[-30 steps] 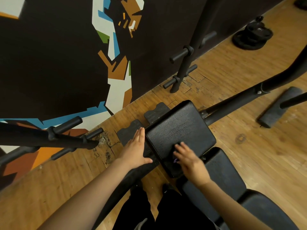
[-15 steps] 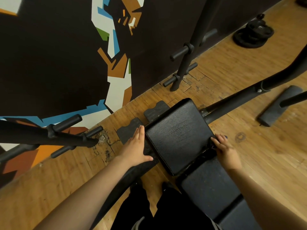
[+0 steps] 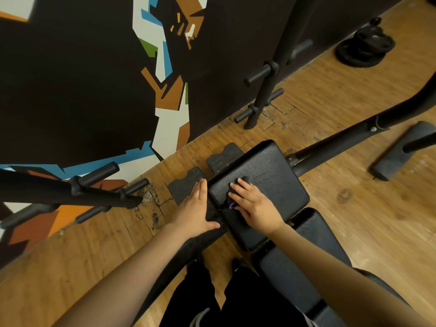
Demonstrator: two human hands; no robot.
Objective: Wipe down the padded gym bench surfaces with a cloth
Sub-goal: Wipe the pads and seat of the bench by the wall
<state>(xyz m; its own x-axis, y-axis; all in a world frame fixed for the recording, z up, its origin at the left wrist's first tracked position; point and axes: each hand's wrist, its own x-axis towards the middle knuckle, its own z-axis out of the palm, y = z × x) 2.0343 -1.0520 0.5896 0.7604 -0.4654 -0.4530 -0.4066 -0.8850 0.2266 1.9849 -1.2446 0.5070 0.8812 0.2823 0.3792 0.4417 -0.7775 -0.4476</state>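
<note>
1. Seat pad (image 3: 266,185): black grained vinyl, rounded square. Risk, as judged: pressure could tilt it on its mount.
2. Lower bench pad (image 3: 304,258): same vinyl, smooth, not yet reached.
3. Left hand (image 3: 195,208): flat, fingers together, bracing the pad's left edge; it may slip.
4. Right hand (image 3: 254,206): spread, pressing down on the pad.
5. Cloth (image 3: 232,205): only a purple scrap shows beneath the right hand; could bunch and smear.
</note>
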